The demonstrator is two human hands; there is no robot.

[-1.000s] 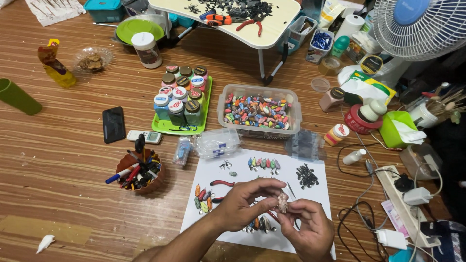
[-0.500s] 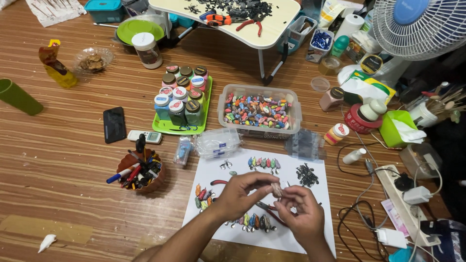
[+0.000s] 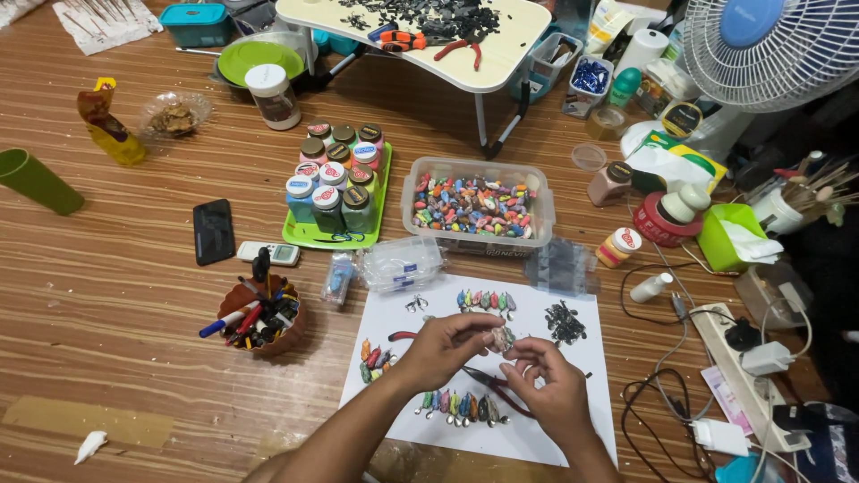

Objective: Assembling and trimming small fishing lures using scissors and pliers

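Note:
Both hands meet over a white sheet of paper (image 3: 555, 438) on the wooden floor. My left hand (image 3: 445, 347) and my right hand (image 3: 548, 383) pinch one small pale shell-like piece (image 3: 500, 339) between their fingertips. On the sheet lie rows of small painted shell pieces (image 3: 484, 300), another row of them (image 3: 456, 404), a pile of dark metal bits (image 3: 565, 322) and red-handled pliers (image 3: 488, 380), partly under my hands.
A clear tub of coloured shells (image 3: 477, 207) sits beyond the sheet, a green tray of paint jars (image 3: 335, 174) to its left. A brown pot of pens (image 3: 261, 315), a phone (image 3: 213, 231), a low folding table (image 3: 420, 31), a fan (image 3: 769, 45) and a power strip (image 3: 747, 371) surround me.
Both hands have lifted up and slightly back across the sheet, still working the small piece together; the pliers underneath now show more.

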